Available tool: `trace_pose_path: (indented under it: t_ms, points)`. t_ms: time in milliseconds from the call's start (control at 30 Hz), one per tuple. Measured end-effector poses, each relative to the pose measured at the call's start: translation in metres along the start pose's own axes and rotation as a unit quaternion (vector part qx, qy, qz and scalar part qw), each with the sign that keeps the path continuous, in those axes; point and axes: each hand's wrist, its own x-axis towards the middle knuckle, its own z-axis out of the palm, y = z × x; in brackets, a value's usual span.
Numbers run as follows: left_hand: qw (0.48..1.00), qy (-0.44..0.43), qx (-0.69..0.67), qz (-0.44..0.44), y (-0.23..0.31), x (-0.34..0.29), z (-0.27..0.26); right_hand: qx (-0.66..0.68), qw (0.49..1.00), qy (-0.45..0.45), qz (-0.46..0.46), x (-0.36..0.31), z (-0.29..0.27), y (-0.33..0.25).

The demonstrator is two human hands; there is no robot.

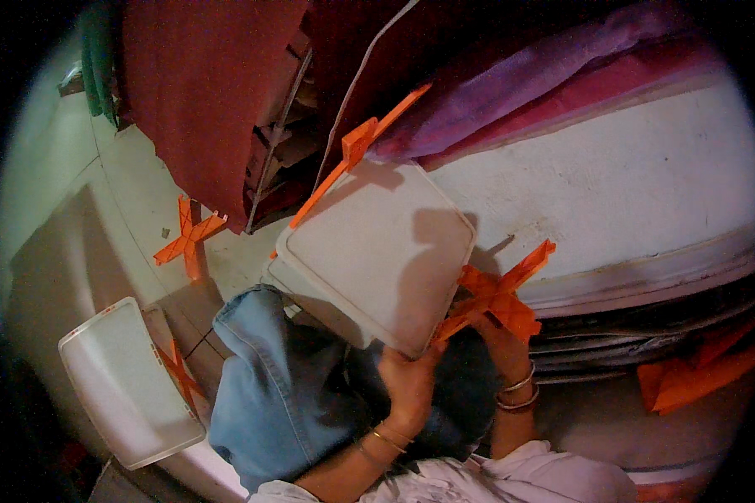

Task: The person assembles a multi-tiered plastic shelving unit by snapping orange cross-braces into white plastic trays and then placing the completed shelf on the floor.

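Observation:
A pale square plastic panel (377, 243) with rounded corners is tilted in front of me, over my lap. My left hand (409, 381) is closed on its near corner; the fingertips are partly hidden. Closed around the lower part of an orange X-shaped plastic piece (499, 298) is my right hand (502, 344), and the piece stands against the panel's right edge. Along the far left edge runs another orange plastic piece (356, 142), seen nearly edge-on. Part of a second pale panel (323, 306) shows beneath the first.
Another orange cross piece (191, 239) stands on the tiled floor at left. Nearer, a pale panel (130, 386) leans with an orange cross at its side. A white raised surface with purple cloth (528, 96) lies right; a red curtain (201, 92) hangs far left. Orange material (700, 369) lies lower right.

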Motion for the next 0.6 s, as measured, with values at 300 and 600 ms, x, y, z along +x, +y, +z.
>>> trace_pose_path:
  t_ms: [300,600]
  points:
    - [0.999,-0.024,0.034,0.036,-0.003,0.004,0.0,0.0,1.0,0.03,-0.008,0.002,0.004,0.003]
    - [0.978,-0.107,-0.147,-0.101,-0.03,0.026,-0.01,-0.103,0.97,0.216,0.046,0.009,0.026,0.025]
